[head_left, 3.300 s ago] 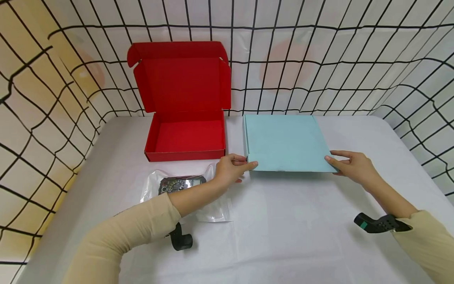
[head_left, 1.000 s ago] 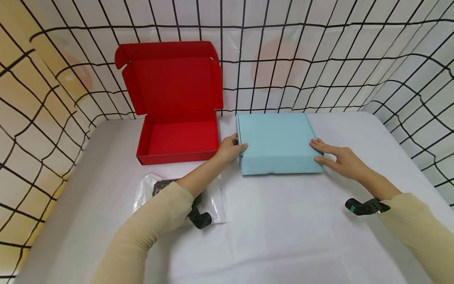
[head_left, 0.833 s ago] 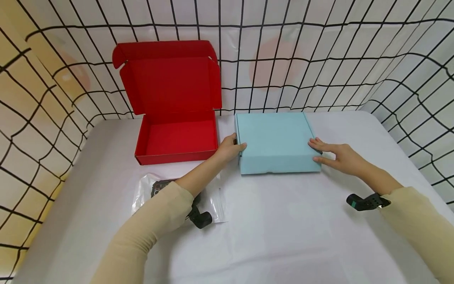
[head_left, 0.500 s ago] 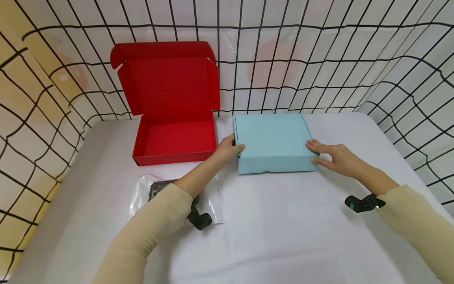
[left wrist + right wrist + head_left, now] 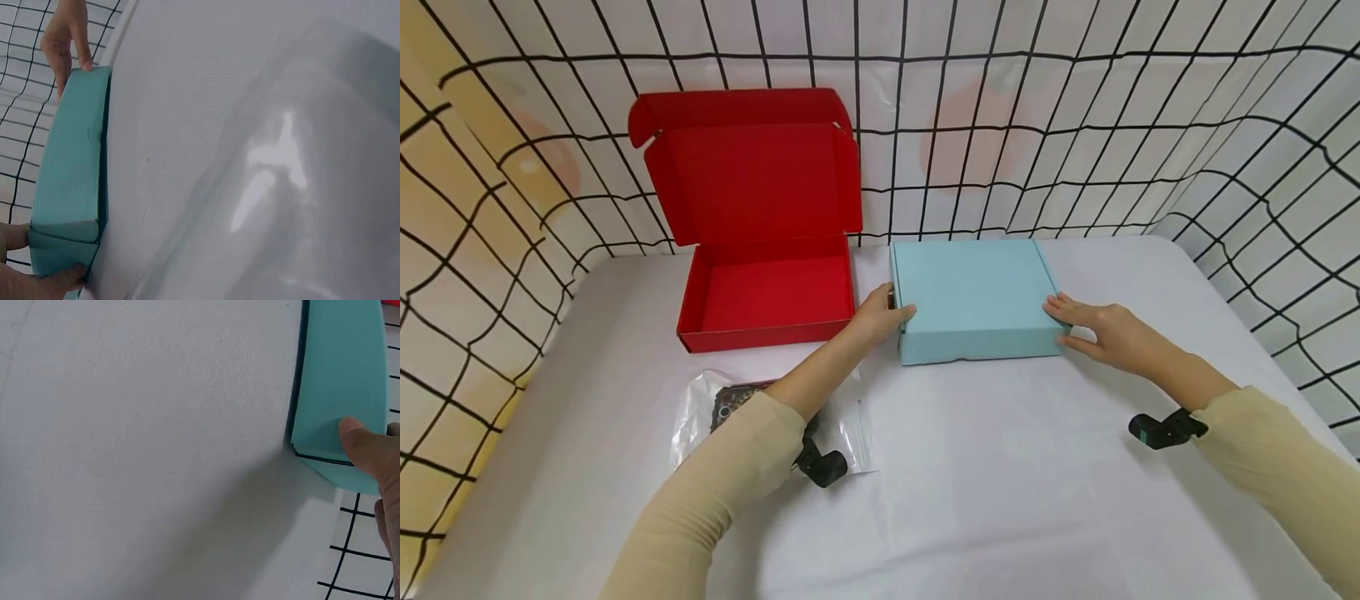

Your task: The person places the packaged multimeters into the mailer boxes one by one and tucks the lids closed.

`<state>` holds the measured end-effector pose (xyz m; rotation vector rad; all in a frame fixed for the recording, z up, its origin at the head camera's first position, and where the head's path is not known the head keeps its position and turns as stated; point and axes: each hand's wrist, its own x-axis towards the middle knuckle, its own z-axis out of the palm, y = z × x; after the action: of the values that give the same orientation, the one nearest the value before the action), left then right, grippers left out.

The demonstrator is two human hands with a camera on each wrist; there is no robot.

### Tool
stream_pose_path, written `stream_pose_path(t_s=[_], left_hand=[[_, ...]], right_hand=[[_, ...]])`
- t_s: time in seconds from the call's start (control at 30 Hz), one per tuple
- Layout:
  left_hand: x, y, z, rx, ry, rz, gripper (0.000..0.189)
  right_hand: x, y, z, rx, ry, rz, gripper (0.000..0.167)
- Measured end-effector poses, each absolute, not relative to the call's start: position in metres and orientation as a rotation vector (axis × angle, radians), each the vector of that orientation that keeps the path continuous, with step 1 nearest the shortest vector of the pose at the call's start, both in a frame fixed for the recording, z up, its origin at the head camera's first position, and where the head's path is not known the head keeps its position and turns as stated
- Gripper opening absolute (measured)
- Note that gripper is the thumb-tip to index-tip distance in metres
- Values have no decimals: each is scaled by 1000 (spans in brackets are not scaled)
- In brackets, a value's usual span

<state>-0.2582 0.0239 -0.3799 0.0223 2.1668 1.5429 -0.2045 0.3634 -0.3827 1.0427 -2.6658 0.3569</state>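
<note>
A light blue cardboard mailer box (image 5: 973,287) lies on the table with its lid down and front face showing. My left hand (image 5: 875,317) grips its left end, thumb at the front left corner and the other fingers along the side, partly hidden. At the opposite end my right hand (image 5: 1108,329) holds the front right corner. Its fingers lie over the top edge, and the thumb rests on the front face, as the right wrist view shows on the box (image 5: 340,375). In the left wrist view, both hands flank the box (image 5: 69,156).
A red mailer box (image 5: 767,292) stands with its lid raised, left of the blue one. In front of it a clear plastic bag (image 5: 692,417) holds a dark item (image 5: 730,400), partly covered by my left sleeve. Black wire mesh (image 5: 951,129) rises behind the white table (image 5: 1000,483).
The blue box's front edge was held up at both corners earlier; now the lid is down. Both hands have shifted back along its ends. Lately the view has drifted slightly right.
</note>
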Motion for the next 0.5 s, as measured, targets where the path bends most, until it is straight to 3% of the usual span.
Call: stream_pose_path(t_s=[0.5], left_hand=[[-258, 22, -382, 41, 2190, 1519, 66]], right_hand=[[-201, 364, -400, 936, -2578, 292, 66]])
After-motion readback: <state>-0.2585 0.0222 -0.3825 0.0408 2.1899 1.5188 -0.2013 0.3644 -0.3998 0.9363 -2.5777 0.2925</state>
